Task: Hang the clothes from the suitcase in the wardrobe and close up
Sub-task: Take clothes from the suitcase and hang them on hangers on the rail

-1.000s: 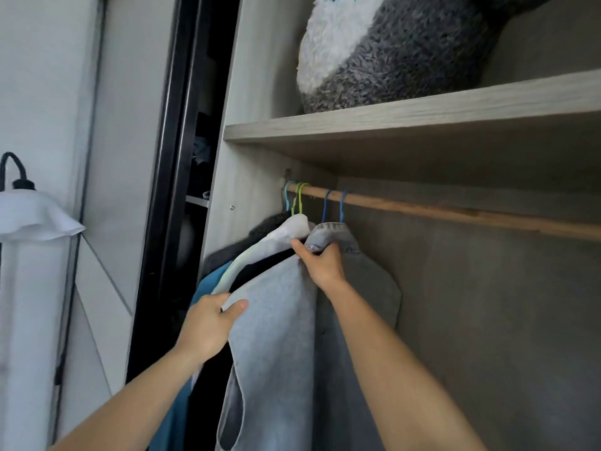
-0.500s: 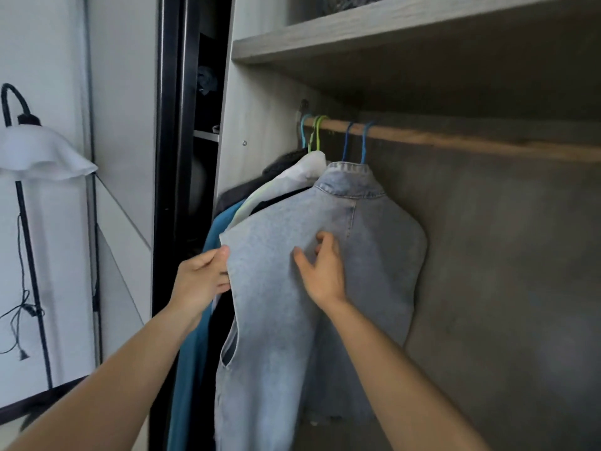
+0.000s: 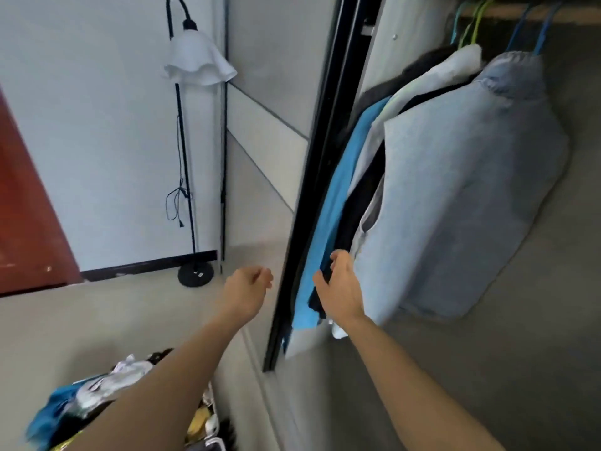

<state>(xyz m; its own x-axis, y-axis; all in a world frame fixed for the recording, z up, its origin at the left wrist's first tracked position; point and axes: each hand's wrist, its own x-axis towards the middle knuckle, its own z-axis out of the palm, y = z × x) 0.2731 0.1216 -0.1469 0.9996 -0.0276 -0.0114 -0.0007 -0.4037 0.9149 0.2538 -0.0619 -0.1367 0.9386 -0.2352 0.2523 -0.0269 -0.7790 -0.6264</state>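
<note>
Fingers [image 3: 340, 257] of the right hand [image 3: 341, 288] are seen curled, with the thumb laid against the lower edge of a black hanging garment [image 3: 361, 203]; whether the fabric is pinched or only touched cannot be told, the frame being blurred. Fingers of the left hand [image 3: 248, 289] are shown loosely curled around nothing, the hand being held in the air just left of the black vertical edge of the wardrobe door frame [image 3: 325, 157]. Just right of the right hand, a pale blue sleeveless denim jacket [image 3: 471, 190] is seen hanging from a blue wire hanger [image 3: 541, 30] on the wooden wardrobe rail [image 3: 507, 9]. Behind it, toward the left, the black garment, a white garment [image 3: 455, 66] on a green hanger [image 3: 473, 26] and a bright blue garment [image 3: 338, 190] are pressed together on the same rail. Outside the wardrobe, a black floor lamp with a white frilled shade [image 3: 198, 60] is stood against the white wall, its round base on the beige floor [image 3: 97, 320]. A red-brown panel [image 3: 26, 206] is seen at the far left. At the lower left, partly hidden by the left forearm, a heap of mixed blue, white, black and yellow clothes [image 3: 107, 382] is shown lying low beside the wardrobe.
</note>
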